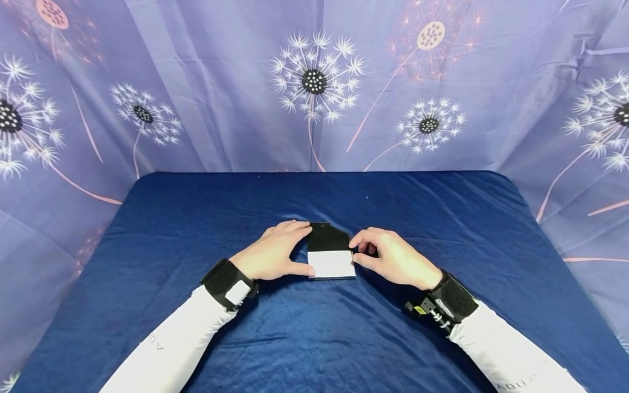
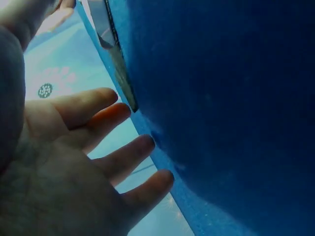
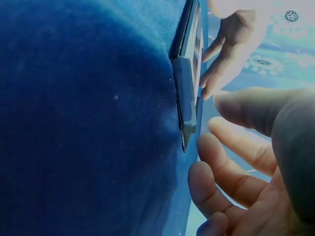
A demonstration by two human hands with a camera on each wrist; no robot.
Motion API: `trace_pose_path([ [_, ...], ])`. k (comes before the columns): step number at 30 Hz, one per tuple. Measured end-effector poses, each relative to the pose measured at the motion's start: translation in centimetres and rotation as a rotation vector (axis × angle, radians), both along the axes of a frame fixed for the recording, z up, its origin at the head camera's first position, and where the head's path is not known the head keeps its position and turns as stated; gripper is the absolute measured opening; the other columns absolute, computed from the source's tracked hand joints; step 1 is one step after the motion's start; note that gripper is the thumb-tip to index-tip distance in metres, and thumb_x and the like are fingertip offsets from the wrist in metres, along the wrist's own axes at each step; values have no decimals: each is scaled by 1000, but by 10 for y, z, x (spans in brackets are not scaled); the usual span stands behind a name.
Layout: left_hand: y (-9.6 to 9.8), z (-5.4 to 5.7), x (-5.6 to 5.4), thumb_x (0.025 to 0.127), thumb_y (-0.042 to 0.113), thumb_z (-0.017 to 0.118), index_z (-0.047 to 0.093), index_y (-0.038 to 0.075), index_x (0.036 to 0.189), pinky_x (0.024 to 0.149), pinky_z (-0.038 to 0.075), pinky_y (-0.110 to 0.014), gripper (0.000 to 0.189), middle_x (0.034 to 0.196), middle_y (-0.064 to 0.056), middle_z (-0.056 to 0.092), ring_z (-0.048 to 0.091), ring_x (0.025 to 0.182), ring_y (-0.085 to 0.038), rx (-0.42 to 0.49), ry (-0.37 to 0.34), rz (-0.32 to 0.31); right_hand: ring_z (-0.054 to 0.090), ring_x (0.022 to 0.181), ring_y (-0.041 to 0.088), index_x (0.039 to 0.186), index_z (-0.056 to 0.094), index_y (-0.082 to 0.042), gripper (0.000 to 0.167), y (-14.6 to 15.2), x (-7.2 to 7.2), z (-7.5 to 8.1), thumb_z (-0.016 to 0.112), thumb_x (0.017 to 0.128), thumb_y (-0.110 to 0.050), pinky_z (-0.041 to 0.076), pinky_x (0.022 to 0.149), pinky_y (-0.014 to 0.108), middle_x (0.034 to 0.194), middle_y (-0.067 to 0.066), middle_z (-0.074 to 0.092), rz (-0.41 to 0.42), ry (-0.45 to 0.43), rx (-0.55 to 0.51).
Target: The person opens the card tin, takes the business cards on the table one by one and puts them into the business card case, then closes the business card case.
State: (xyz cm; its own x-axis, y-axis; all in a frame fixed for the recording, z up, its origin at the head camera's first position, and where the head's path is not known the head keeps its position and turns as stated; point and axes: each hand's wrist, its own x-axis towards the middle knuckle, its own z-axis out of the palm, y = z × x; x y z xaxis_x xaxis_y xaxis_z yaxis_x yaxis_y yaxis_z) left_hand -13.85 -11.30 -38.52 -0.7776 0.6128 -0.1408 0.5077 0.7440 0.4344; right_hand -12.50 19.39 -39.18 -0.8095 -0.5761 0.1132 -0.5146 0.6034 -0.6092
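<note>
A small black flip case lies unfolded on the blue cloth, its dark flap pointing away from me. In its near half sits a white rectangular stack, like cards or a paper pad. My left hand is at the case's left side, fingers straight and spread, fingertips by the flap and thumb at the white part's lower left corner. On the other side my right hand has thumb and fingers loosely bent, tips close to the right edge. The right wrist view shows the case's thick side with the fingers beside it.
Dark blue cloth covers the table. Behind and around it hangs a lilac curtain with dandelion prints. A black wrist strap is on the left wrist and another black strap on the right, over white sleeves.
</note>
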Motion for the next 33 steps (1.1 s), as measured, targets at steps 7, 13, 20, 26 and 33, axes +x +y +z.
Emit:
trace_pose_path([
  [7,0,3,-11,102,49,71,47,5,160,117,38,-53,77,159,-14,48,44,146,-36,41,55,51,62,78,10,114,74,-13,17,1,2,2,77,98,-12,52,70,30,88,-9,66,-30,-48,-13],
  [13,3,6,-23,109,35,64,47,3,159,114,42,-49,62,150,-16,55,49,139,-36,45,44,66,63,74,8,111,74,-13,14,1,5,1,78,98,-12,52,67,29,85,-12,68,-24,-59,-33],
  [20,9,4,-38,111,23,59,55,-2,152,107,48,-45,48,130,-15,65,61,123,-30,43,27,55,63,74,7,105,73,-16,11,-1,7,2,79,97,-12,53,67,28,84,-12,68,-26,-73,-33],
  [26,13,3,-45,111,16,58,68,-1,138,103,50,-43,34,123,-14,66,62,114,-28,61,29,75,63,73,7,101,71,-19,11,-2,9,2,80,96,-12,52,66,27,83,-12,67,-25,-85,-29],
  [33,15,0,-49,109,12,60,74,1,127,104,49,-42,25,118,-12,67,63,114,-29,77,37,98,62,71,6,99,73,-19,11,-3,9,-3,80,95,-11,52,66,27,81,-13,66,-24,-69,-21],
])
